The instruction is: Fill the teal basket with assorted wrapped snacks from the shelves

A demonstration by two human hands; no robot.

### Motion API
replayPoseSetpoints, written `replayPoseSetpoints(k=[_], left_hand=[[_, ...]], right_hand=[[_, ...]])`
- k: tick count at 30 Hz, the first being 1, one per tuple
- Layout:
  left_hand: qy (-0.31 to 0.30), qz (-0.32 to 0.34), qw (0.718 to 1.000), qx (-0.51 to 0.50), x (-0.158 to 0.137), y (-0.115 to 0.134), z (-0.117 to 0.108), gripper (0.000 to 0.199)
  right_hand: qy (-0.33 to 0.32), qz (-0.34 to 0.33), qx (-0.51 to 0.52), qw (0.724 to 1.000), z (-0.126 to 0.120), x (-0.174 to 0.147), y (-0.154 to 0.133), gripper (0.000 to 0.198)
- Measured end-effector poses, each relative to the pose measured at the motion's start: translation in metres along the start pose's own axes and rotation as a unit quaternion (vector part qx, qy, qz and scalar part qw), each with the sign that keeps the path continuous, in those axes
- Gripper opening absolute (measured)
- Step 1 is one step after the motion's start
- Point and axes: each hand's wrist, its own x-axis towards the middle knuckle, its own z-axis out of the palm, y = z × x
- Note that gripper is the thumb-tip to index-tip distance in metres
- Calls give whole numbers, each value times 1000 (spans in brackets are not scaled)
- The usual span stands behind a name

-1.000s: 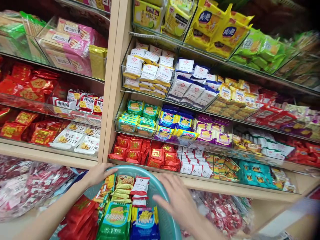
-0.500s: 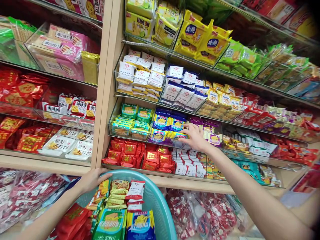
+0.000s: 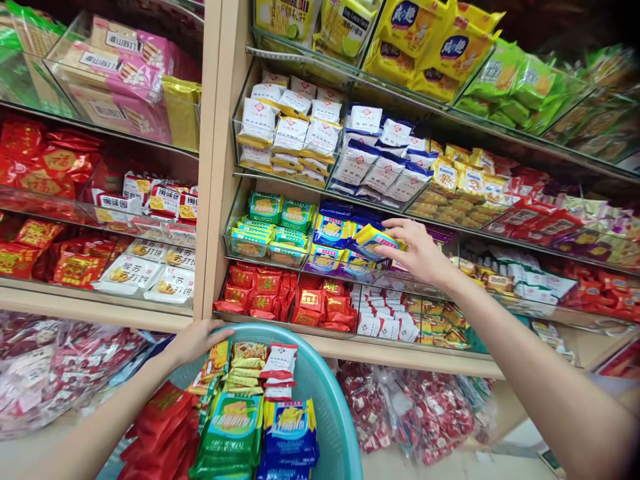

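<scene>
My right hand (image 3: 420, 250) pinches a blue-and-yellow biscuit packet (image 3: 373, 241), tilted just above the blue biscuit packets (image 3: 330, 230) in a clear shelf bin. Gripped by my left hand (image 3: 196, 340) is the far rim of a teal plastic basket (image 3: 345, 417); the fingertips curl over the edge. Inside the basket lie green biscuit packets (image 3: 233, 427), blue-and-yellow packets (image 3: 290, 430), red packets (image 3: 163, 427), white-and-red packets (image 3: 280, 363) and gold ones (image 3: 247, 360). Green packets (image 3: 265, 208) fill the bin section left of the blue ones.
Clear-fronted shelves of wrapped snacks rise on both sides of a wooden upright (image 3: 213, 160). White packets (image 3: 290, 130) sit in the bin above. Red packets (image 3: 260, 287) fill the lowest row. Bagged red-and-white goods (image 3: 420, 413) lie beneath the wooden ledge (image 3: 400, 353).
My right hand has taken hold of a blue-and-yellow biscuit packet and lifted it from the bin. My left hand stays on the basket rim. The view has shifted slightly.
</scene>
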Motion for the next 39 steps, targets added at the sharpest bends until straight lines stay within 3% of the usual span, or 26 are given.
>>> replayPoseSetpoints(k=[3, 7, 10, 15, 18, 20, 25, 30, 32, 36, 39], left_hand=[[3, 7, 1000, -12, 0, 1, 0, 54], [4, 21, 1000, -11, 0, 2, 1, 54], [6, 19, 1000, -1, 0, 2, 1, 54], [6, 15, 1000, 6, -1, 1, 0, 55], [7, 9, 1000, 11, -1, 2, 0, 54], [5, 7, 1000, 10, -1, 2, -1, 54], [3, 12, 1000, 16, 0, 2, 1, 54], [5, 8, 1000, 9, 1, -3, 4, 53], [5, 5, 1000, 8, 1, -4, 4, 54], [2, 7, 1000, 6, 1, -3, 3, 56], [6, 5, 1000, 4, 1, -1, 3, 54]], right_hand=[[11, -12, 82, 996, -7, -11, -37, 32], [-119, 43, 242, 962, 15, -47, -92, 29], [-254, 142, 377, 879, 53, -82, -118, 31], [-389, 228, 518, 727, 115, -124, -130, 42], [-446, 275, 536, 662, 137, -135, -128, 51], [-466, 282, 540, 641, 146, -139, -125, 53], [-524, 237, 453, 681, 158, -136, -118, 49], [-552, 256, 402, 684, 162, -130, -120, 37], [-537, 244, 360, 723, 161, -129, -124, 31], [-479, 171, 216, 833, 148, -126, -135, 27], [-434, 143, 137, 879, 132, -127, -148, 32]])
